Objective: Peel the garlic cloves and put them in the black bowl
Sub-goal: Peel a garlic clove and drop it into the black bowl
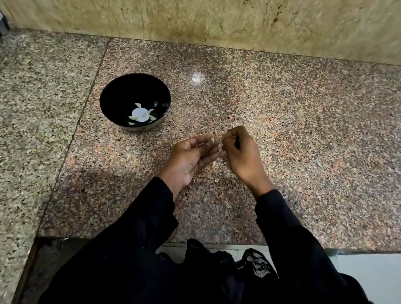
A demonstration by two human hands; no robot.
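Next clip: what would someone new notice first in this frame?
Likely the two hands at the centre, above the speckled granite counter: the left hand lies palm-up with a small pale garlic clove at its fingertips, while the right hand pinches a thin strip of skin beside it. Next comes the black bowl to their left, holding white peeled garlic.
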